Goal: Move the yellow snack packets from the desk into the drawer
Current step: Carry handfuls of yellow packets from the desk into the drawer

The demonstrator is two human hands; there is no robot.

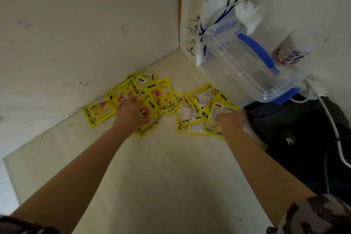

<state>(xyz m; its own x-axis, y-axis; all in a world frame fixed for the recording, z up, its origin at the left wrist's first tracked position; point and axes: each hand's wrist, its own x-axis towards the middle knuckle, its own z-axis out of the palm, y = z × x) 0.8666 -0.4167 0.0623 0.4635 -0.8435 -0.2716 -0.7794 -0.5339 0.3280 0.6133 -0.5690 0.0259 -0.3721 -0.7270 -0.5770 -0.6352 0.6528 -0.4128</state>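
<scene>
The left hand [131, 113] and right hand [230, 120] each clutch glossy yellow snack packets [163, 99] strewn across the pale wooden desk [161, 167].

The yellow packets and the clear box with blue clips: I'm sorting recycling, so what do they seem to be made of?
The yellow packets look like glossy printed plastic film: flat, thin, with sealed edges and slight sheen. The clear box looks like rigid see-through plastic, its blue clips opaque plastic; its ribbed base shows through the walls.
</scene>
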